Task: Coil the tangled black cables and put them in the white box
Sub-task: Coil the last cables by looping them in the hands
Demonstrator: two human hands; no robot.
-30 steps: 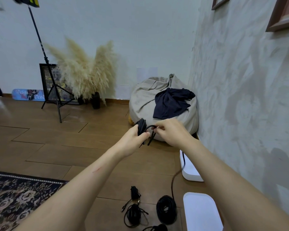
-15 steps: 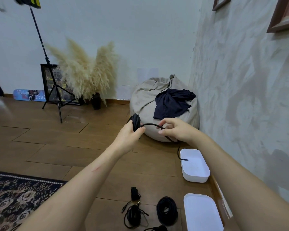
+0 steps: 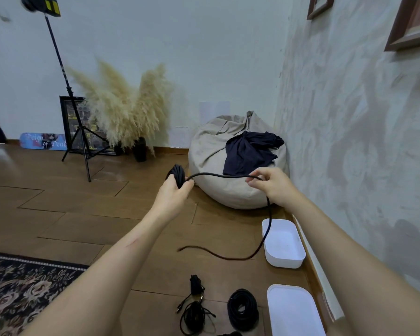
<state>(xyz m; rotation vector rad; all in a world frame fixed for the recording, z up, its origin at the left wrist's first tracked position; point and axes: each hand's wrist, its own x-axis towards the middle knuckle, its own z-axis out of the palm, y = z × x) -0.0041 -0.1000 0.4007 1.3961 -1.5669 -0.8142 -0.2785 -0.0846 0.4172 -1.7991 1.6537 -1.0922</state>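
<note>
One cable [image 3: 226, 175] is part-coiled: the left hand [image 3: 172, 197] grips its wound bundle [image 3: 178, 174], the right hand [image 3: 273, 186], held apart, pinches the free run; the tail hangs toward the floor [image 3: 83, 214]. Near, a neat coil [image 3: 243, 311] and an apparently loose bundle [image 3: 194, 316] wait. The white box [image 3: 284, 261], right by the wall [image 3: 349, 166], holds nothing.

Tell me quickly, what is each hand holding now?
Left hand: grips the black cable coil.
Right hand: pinches the same cable's loose length.

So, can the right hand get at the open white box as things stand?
Probably yes: the white box lies open below the right hand; only the cable it holds hangs between.
</note>
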